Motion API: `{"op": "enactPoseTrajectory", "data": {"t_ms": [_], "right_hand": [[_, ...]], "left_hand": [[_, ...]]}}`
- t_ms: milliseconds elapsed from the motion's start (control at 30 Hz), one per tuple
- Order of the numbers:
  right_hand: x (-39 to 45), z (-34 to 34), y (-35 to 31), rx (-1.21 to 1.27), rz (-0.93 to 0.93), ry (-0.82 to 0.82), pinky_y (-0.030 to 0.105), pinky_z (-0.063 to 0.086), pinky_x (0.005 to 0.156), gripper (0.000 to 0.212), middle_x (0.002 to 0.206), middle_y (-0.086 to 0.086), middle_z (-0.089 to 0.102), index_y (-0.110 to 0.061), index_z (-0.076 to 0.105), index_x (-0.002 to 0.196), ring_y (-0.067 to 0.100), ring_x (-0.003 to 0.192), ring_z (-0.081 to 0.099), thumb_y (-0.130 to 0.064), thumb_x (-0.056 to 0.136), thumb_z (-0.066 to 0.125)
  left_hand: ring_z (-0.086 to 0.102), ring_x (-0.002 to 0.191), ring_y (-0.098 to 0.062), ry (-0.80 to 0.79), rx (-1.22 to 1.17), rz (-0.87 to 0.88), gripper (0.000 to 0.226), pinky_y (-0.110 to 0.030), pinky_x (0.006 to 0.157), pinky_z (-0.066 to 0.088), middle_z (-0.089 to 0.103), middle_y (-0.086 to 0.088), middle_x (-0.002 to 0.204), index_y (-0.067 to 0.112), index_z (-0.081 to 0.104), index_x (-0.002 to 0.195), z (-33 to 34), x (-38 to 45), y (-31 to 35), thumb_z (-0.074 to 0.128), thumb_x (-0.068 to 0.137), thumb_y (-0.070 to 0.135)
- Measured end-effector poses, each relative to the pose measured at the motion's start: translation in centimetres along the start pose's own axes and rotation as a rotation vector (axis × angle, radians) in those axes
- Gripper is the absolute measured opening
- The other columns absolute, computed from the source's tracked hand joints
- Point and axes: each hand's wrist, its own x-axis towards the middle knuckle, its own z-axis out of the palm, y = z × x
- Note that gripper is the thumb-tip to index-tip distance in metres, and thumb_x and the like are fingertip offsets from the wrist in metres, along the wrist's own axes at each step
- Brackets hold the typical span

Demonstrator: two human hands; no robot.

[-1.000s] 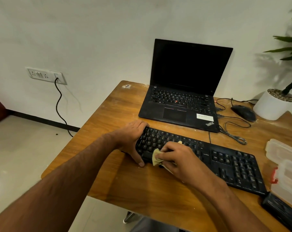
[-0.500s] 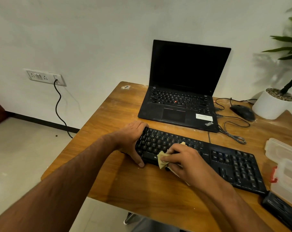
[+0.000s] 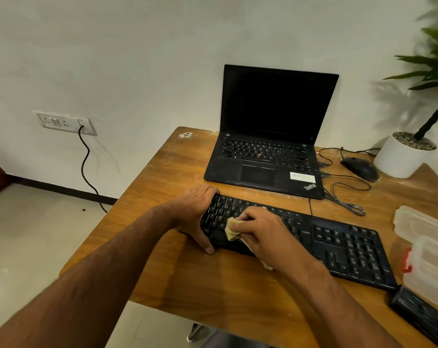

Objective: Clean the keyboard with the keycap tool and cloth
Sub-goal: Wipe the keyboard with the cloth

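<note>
The left hand (image 3: 196,212) grips the left end of the black keyboard (image 3: 338,242) on the wooden desk (image 3: 238,292), while the right hand (image 3: 265,234) clutches a crumpled beige cloth (image 3: 231,229) against its keys.

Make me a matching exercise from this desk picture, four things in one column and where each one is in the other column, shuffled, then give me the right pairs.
Things:
1. cloth
2. laptop
3. mouse
4. left hand

Places:
A. beside the white plant pot
B. gripping the keyboard's left end
C. bunched in the right hand
D. open, behind the keyboard

Pairs: 1-C, 2-D, 3-A, 4-B
</note>
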Motion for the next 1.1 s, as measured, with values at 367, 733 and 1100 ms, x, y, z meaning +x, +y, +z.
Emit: {"op": "enactPoseTrajectory", "data": {"t_ms": [367, 733, 1100], "right_hand": [[4.6, 1.1, -0.3, 0.001, -0.041, 0.043, 0.026, 0.045, 0.079, 0.026, 0.097, -0.004, 0.062, -0.022, 0.075, 0.114, 0.012, 0.091, 0.052, -0.013, 0.091, 0.069], [2.2, -0.7, 3.6, 0.003, 0.09, 0.062, 0.03, 0.052, 0.079, 0.03, 0.096, -0.012, 0.063, -0.027, 0.074, 0.116, 0.007, 0.09, 0.055, -0.016, 0.088, 0.073], [6.4, 0.2, 1.8, 0.017, 0.039, 0.094, 0.032, 0.049, 0.083, 0.028, 0.099, -0.001, 0.062, -0.018, 0.075, 0.115, 0.015, 0.095, 0.056, -0.007, 0.091, 0.068]], "left_hand": [[0.038, 0.126, -0.014, 0.009, 0.001, 0.017, 0.134, -0.034, 0.115, 0.037, 0.04, 0.002, 0.141, 0.02, 0.029, 0.149, -0.2, 0.1, 0.2, 0.093, 0.044, 0.071], [0.035, 0.135, -0.016, -0.014, -0.05, 0.009, 0.138, -0.039, 0.12, 0.033, 0.036, 0.001, 0.148, 0.021, 0.024, 0.151, -0.1, 0.2, 0.0, 0.094, 0.042, 0.068], [0.037, 0.127, -0.014, 0.008, -0.016, 0.042, 0.132, -0.034, 0.116, 0.036, 0.038, 0.002, 0.142, 0.021, 0.029, 0.148, -0.2, 0.1, 0.1, 0.095, 0.043, 0.068]]}}
